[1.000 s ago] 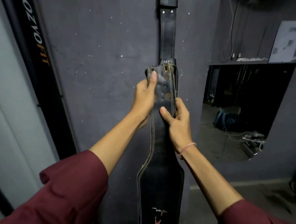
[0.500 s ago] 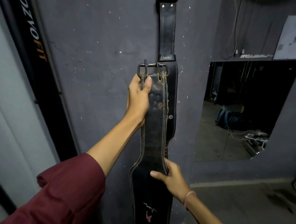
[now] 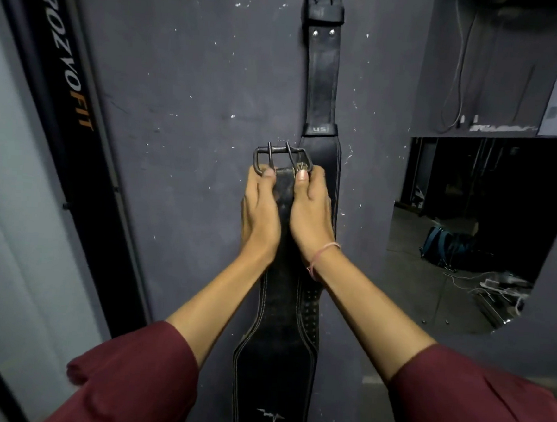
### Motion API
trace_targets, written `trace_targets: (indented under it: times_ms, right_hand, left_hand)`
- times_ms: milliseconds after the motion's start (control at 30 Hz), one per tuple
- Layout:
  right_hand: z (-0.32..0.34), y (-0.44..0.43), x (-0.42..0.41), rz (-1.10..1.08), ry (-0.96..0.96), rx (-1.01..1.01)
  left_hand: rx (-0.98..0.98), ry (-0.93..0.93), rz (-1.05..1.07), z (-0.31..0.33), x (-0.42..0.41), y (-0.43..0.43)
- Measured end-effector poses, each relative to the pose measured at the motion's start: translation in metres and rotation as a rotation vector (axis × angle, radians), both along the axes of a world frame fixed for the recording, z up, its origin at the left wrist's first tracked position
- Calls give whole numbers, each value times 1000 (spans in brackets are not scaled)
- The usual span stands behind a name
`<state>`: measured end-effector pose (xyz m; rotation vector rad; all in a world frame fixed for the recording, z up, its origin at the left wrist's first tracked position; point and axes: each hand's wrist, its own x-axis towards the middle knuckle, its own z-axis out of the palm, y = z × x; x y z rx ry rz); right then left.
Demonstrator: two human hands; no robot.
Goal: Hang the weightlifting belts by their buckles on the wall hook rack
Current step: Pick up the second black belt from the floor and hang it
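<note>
Fingers (image 3: 268,177) of both hands curled tight round the top end of a black weightlifting belt (image 3: 276,359), thumbs pressed flat on the leather just beneath its double-prong buckle (image 3: 282,160). Left hand (image 3: 260,216) and right hand (image 3: 311,216) side by side, touching, equally near the buckle, which juts straight above the knuckles. Long axis of the held belt vertical, hanging down between the forearms, against the dark wall (image 3: 195,106). Directly behind and above, a second belt (image 3: 322,82), already hung, its top running out of frame. Hook rack itself not visible; presumably up past the top edge, so the buckle likely needs lifting straight upward, prongs kept clear.
</note>
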<state>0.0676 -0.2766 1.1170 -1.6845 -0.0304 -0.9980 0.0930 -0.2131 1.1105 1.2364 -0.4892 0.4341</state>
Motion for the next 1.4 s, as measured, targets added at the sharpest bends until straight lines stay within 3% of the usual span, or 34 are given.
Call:
trace_targets:
  times_ms: [233,467,1000,1233,1400]
  right_hand:
    - [22,7,41,-73,-132,-2]
    - [57,11,110,-269,-238,-100]
    - [234,-37,214,-424,-518,-85]
    - [314,-65,243,-446,-513,-51]
    - [347,-83,263,-435,-427,-40]
  left_hand:
    - [12,-3,260,19,43,3]
    - [27,-45,296,50,113,3]
    - [81,-425,421,234,224,-37]
    - [128,-455,505,322,258,-65]
    - [164,-404,522,351,277,-79]
